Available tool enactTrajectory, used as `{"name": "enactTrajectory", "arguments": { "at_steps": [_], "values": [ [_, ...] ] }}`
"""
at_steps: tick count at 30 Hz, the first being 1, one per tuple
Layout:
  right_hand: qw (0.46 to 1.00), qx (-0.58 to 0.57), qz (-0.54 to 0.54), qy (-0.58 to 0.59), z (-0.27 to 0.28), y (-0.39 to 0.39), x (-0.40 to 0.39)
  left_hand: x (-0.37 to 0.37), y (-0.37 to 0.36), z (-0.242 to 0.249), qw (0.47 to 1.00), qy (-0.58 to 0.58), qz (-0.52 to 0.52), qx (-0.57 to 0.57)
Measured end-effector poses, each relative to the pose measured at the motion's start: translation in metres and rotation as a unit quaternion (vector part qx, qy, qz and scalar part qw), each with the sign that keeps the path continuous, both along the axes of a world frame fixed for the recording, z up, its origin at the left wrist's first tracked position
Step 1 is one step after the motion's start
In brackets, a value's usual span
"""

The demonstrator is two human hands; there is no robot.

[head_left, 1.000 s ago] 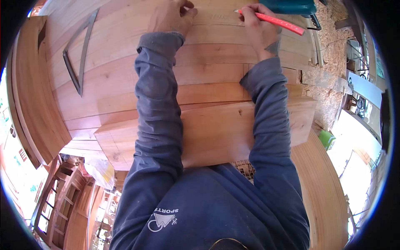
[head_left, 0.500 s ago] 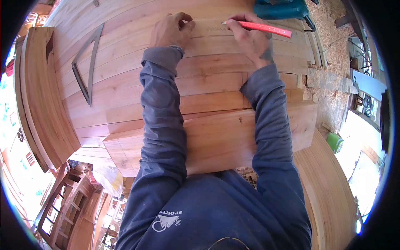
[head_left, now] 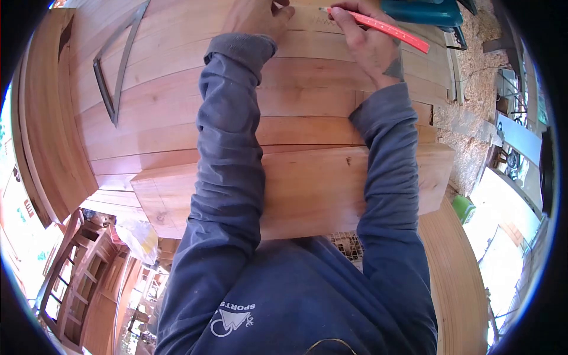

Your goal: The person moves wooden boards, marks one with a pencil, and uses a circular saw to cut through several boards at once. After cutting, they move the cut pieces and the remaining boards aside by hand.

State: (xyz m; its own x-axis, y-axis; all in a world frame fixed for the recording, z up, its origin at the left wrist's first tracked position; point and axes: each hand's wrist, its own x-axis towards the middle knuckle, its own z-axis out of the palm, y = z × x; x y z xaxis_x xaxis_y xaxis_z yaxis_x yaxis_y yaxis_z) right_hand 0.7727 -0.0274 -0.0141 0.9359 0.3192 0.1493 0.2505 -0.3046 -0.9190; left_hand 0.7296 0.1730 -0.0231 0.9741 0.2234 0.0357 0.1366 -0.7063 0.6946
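Note:
My right hand (head_left: 373, 44) is closed around a red carpenter's pencil (head_left: 399, 34). The pencil's tip points left, close to faint pencil marks (head_left: 325, 22) on the wooden boards (head_left: 307, 74). My left hand (head_left: 257, 19) lies on the same boards left of the marks, cut off by the top edge of the view. Its fingers are loosely curled, thumb apart, with nothing visible in them. Both forearms reach over a thick wooden beam (head_left: 307, 192) at the near side. A thin metal angle tool (head_left: 123, 65), like a sliding bevel, rests on the boards at left.
A teal power tool (head_left: 423, 12) sits at the top right of the boards. Stacked curved planks (head_left: 53, 130) stand at the left. Sawdust (head_left: 476, 77) covers the ground at right, near a green object (head_left: 463, 208). A wooden frame (head_left: 80, 284) is at lower left.
Both hands appear higher in the view and slightly farther right, the pencil with them. The angle tool and left planks have shifted left and up in view. The grip on the pencil persists.

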Motion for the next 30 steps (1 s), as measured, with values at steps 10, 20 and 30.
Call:
{"name": "enactTrajectory", "arguments": {
  "at_steps": [10, 20, 30],
  "values": [
    [0.996, -0.08, -0.025, -0.036, -0.006, 0.002, -0.001, 0.002, 0.005, -0.003, 1.0, -0.001, -0.01, 0.009],
    [0.997, -0.071, -0.015, 0.017, 0.003, 0.004, -0.006, 0.003, 0.003, -0.005, 1.0, -0.01, -0.005, 0.016],
    [0.994, -0.105, -0.023, 0.019, 0.001, 0.005, -0.005, 0.005, 0.001, -0.003, 1.0, 0.006, -0.001, -0.007]
  ]
}}
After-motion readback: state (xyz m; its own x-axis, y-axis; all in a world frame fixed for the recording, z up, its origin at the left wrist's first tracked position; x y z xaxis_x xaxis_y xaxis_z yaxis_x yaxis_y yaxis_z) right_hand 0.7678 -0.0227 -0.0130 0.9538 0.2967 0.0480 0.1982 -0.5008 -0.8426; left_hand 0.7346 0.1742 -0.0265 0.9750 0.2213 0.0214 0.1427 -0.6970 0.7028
